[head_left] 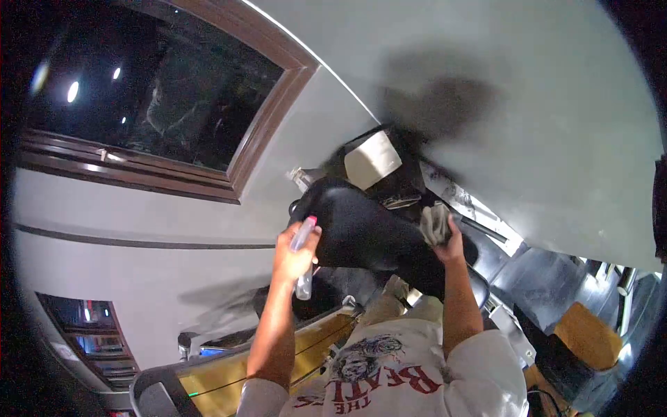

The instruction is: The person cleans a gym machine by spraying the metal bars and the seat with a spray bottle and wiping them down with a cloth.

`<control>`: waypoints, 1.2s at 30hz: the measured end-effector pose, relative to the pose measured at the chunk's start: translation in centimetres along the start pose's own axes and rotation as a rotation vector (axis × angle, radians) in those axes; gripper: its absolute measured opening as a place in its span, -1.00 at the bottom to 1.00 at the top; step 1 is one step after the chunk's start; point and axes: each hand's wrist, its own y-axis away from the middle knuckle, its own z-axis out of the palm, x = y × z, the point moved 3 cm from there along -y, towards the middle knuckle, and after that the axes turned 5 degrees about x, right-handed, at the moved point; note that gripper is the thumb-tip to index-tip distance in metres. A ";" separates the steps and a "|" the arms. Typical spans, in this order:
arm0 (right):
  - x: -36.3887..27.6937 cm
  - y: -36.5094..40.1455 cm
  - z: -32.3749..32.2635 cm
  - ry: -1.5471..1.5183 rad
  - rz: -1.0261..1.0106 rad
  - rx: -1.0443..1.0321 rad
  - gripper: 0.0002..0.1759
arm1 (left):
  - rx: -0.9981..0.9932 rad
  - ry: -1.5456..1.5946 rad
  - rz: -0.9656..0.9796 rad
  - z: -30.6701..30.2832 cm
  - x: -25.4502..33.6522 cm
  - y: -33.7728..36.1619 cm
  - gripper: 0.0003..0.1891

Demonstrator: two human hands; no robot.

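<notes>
white T-shirt at bottom | left hand fingers wrapped round spray bottle, just beside black seat | right hand fingers clutching grey cloth, pressed on seat

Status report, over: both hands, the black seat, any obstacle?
Left hand shut on spray bottle. Right hand presses cloth on black seat. No obstacle seen.

On my feed, a black padded seat sits tilted at centre frame, its dark surface glossy under the lights. A grey cloth lies bunched against the pad's edge at 3 o'clock.
</notes>
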 end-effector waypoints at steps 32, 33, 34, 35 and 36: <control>13.2 -6.7 26.4 1.803 -1.163 -0.262 -0.65 | -0.024 0.235 -0.068 -1.9 -10.1 -8.8 -0.77; 12.8 -7.9 26.0 1.769 -1.079 -0.161 -0.67 | -0.022 0.252 -0.086 -1.9 -10.1 -8.8 -0.77; 12.6 -9.3 25.3 1.729 -0.996 -0.060 -0.68 | -0.022 0.247 -0.095 -1.9 -10.1 -8.8 -0.77; 11.9 -10.2 24.4 1.659 -0.826 0.066 -0.65 | -0.024 0.241 -0.103 -1.9 -10.0 -8.8 -0.76; 11.2 -10.8 23.1 1.579 -0.658 0.188 -0.62 | -0.026 0.233 -0.111 -2.0 -10.1 -8.9 -0.75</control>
